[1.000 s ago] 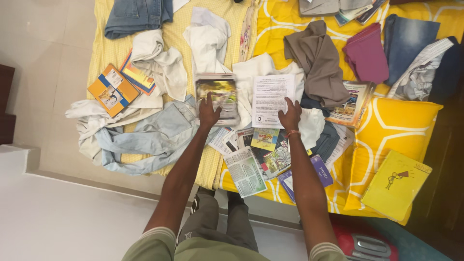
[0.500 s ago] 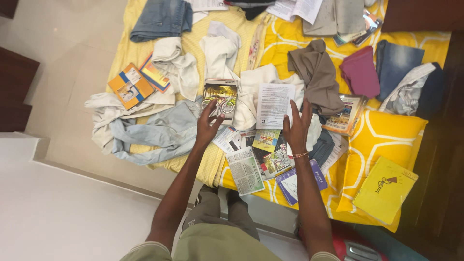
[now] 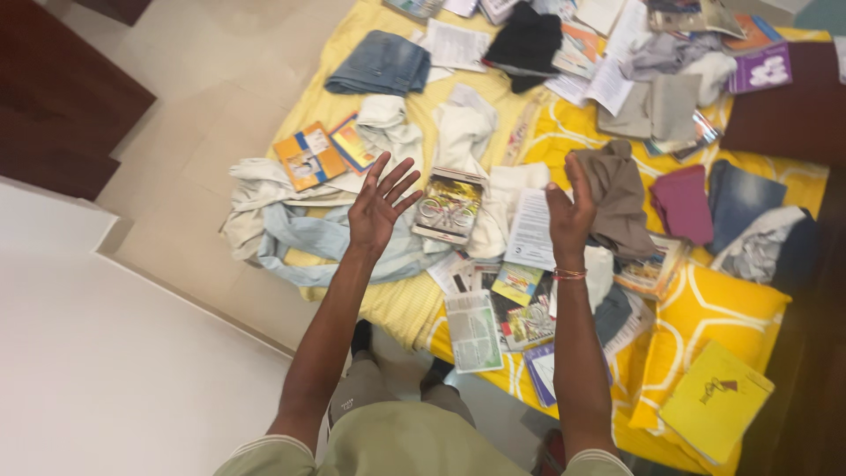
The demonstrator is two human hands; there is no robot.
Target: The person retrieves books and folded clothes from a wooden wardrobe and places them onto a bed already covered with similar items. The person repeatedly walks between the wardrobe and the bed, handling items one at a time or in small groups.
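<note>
My left hand (image 3: 377, 205) is raised over the bed with its fingers spread, holding nothing. My right hand (image 3: 571, 210) is lifted too, fingers loosely apart and empty, a thread band on the wrist. Between them lies a magazine with a bicycle picture (image 3: 448, 208) and a white printed sheet (image 3: 532, 231). Below the hands sits a spread of booklets and leaflets (image 3: 498, 304). A pale blue shirt (image 3: 326, 242) lies under my left forearm, a brown cloth (image 3: 617, 196) just right of my right hand.
The bed has a yellow sheet (image 3: 397, 304) strewn with clothes: jeans (image 3: 379, 63), a maroon cloth (image 3: 682, 204), a black garment (image 3: 526, 42). An orange book (image 3: 308, 156) lies at left, a yellow book (image 3: 716, 401) and yellow pillow (image 3: 718, 322) at right. Dark wooden furniture (image 3: 62, 106) stands left.
Both hands left the magazine and the white sheet and rose off the bed, fingers opening. The camera tilted up, showing more of the far end of the bed.
</note>
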